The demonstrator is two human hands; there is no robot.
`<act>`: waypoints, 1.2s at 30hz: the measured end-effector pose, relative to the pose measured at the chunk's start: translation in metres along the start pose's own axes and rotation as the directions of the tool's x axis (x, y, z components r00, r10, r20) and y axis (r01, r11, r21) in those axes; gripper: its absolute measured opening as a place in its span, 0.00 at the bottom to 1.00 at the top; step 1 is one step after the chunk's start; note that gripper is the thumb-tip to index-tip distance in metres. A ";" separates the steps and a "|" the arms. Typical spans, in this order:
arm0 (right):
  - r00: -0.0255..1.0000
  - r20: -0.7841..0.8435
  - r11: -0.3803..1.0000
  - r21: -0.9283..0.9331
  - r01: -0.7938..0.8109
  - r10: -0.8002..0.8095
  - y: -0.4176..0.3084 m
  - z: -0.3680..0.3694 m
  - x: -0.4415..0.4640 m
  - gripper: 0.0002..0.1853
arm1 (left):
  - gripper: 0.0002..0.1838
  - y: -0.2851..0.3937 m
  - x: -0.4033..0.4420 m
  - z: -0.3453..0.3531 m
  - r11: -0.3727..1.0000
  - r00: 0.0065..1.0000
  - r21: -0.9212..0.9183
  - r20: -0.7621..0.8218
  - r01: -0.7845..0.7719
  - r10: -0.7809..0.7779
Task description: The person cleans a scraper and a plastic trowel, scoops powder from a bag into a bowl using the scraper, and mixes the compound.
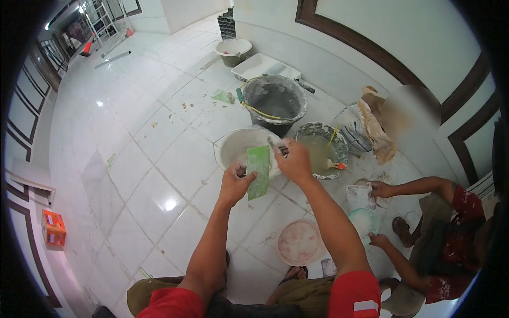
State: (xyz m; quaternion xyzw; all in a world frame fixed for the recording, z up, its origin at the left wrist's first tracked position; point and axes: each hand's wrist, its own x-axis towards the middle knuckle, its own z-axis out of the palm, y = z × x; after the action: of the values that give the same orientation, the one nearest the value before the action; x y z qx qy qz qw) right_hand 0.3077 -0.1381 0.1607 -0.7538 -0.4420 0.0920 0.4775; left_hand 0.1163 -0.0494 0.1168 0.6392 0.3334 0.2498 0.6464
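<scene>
**Both hands gripping, green sheet upright over the white basin**

I'm seeing the left hand [237,184] closing on the left edge of a green sheet [258,172], thumb on its smeared face, probably to keep most of that face free. The sheet is standing roughly upright in front of the white basin [230,146], its lower end reaching past the rim. The right hand [295,161] is pinching a small grey piece [274,142] near the sheet's top corner; fingers are hiding its shape, so I can't tell what it is.

The black bucket [273,100] is sitting just behind the basin, and a tub of cloudy liquid [318,151] is sitting to the right, likely grouped for easy reach. A brush [336,165] is resting at the tub's edge. A torn paper bag [377,130] is slumping beside it. Nearer me, a pinkish round lid [300,243] is lying flat. At far right, a co-worker is holding a white packet [360,196] and a pale green dish [365,221].

Glossy floor tiles [146,196] are carrying crumbs and smears. An orange box [53,229] is standing at left, a ladder [101,20] farther back; dark moulding [366,40] is framing the wall panels at right.
</scene>
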 end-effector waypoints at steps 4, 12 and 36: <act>0.974 0.180 0.990 0.073 0.124 -0.135 -0.018 0.013 -0.009 0.08 | 0.10 0.013 -0.001 0.006 0.999 0.999 0.018 0.010 0.050 -0.050; 0.923 0.314 0.959 -0.240 -0.148 0.221 0.047 -0.034 -0.006 0.12 | 0.09 0.006 0.013 -0.031 0.992 0.973 -0.089 -0.206 0.085 -0.101; 0.827 0.485 0.903 0.155 -0.401 0.284 0.012 -0.086 -0.021 0.18 | 0.19 0.021 0.014 0.033 0.892 0.985 -0.434 -0.057 0.123 -0.164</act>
State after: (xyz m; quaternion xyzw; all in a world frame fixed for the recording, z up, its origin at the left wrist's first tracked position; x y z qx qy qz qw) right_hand 0.3499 -0.2108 0.1907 -0.7123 -0.3815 0.4044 0.4284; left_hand 0.1531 -0.0594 0.1351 0.4429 0.3461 0.2976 0.7717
